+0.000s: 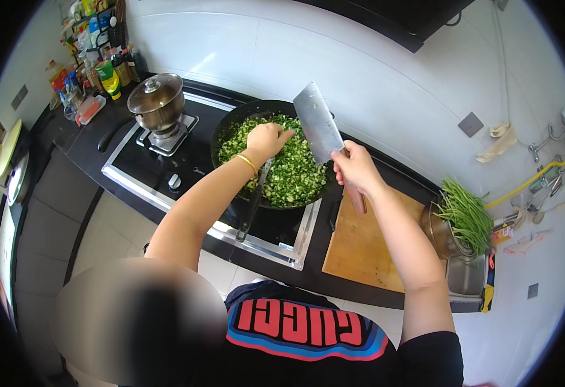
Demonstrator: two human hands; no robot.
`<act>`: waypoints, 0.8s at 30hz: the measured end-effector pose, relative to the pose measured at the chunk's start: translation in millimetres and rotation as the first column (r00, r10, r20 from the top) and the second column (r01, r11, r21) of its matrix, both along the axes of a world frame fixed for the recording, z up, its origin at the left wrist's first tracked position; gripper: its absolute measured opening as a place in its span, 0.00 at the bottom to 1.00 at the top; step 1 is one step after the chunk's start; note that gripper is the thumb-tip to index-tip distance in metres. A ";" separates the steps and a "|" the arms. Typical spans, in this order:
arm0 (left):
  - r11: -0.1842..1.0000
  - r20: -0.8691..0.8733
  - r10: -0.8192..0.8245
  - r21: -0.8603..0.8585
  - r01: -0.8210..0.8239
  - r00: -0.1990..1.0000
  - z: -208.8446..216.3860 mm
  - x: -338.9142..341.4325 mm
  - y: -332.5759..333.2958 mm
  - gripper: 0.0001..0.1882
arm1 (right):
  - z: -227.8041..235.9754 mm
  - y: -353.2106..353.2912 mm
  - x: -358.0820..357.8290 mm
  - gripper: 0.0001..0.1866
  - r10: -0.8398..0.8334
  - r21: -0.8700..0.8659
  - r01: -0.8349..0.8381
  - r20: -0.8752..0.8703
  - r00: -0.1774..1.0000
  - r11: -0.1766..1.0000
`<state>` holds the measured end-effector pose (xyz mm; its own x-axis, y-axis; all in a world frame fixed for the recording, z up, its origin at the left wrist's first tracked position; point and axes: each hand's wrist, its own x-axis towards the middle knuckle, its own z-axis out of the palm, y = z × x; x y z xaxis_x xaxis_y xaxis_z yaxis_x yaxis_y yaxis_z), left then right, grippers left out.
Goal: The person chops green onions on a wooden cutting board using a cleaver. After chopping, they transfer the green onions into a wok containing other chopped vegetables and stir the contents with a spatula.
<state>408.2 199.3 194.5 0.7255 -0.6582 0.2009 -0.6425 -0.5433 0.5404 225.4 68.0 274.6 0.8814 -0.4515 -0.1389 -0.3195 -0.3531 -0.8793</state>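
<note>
As the left hand (267,139) reached over chopped greens (292,177) in the black pan (246,111) near the stove's (192,151) right edge, I couldn't tell if its fingers pinched any. Just right, the right hand (356,169) was wrapped round a cleaver (318,122). Much cutting looked done and the board's (366,238) front edge had open room, but long greens (466,216) in a pot (438,232) past its right edge looked uncut.

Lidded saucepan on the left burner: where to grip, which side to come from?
Grip the long black handle of the saucepan, fingers wrapped around it, probably best from the front left: it sticks out toward that side, away from the wok. The knob on the glass lid would likely lift only the lid.
</note>
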 end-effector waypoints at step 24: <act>0.829 0.374 -0.526 0.028 0.558 0.763 20.7 -79.7 -0.9 0.29 | -27.9 10.2 -39.1 0.04 0.342 -0.984 0.024 0.084 0.936 0.177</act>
<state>328.5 198.5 215.3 0.1212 -0.8900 0.4395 -0.9694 -0.0109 0.2453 186.3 78.2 246.8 0.8632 0.0929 0.4963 0.0013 -0.9833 0.1818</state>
